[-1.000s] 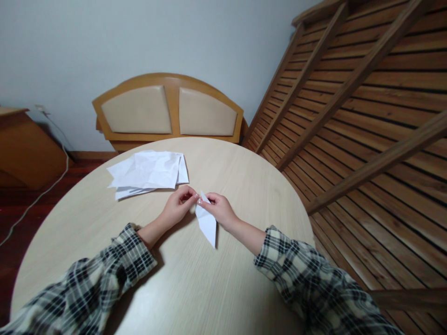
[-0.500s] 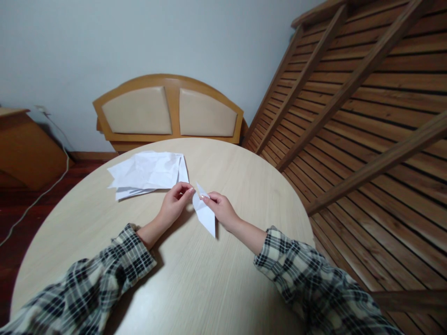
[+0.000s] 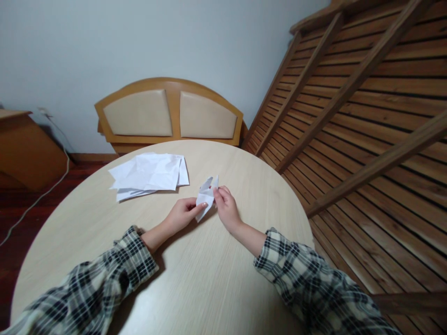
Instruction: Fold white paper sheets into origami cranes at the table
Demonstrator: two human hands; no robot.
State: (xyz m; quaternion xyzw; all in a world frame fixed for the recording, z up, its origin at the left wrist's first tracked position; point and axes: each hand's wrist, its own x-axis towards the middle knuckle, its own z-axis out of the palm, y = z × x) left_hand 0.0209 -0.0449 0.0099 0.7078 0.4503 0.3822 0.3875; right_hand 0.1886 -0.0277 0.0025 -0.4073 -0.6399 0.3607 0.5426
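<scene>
A small folded white paper piece (image 3: 206, 196) is held just above the round pale wooden table (image 3: 195, 279). My left hand (image 3: 183, 214) pinches its lower left edge with fingers closed. My right hand (image 3: 226, 207) grips its right side, fingers curled around the upper flap. Both arms wear plaid sleeves and reach in from the near edge. The paper stands partly upright, with two pointed flaps sticking up.
A loose stack of white paper sheets (image 3: 148, 174) lies on the far left part of the table. A wooden chair with beige padding (image 3: 169, 114) stands behind the table. A slatted wooden frame (image 3: 366, 93) leans at the right. A cable runs along the floor at the left.
The folded paper has been turned and raised from lying flat to partly upright. My left hand shifted down to its lower edge, and my right hand moved up along its right side.
</scene>
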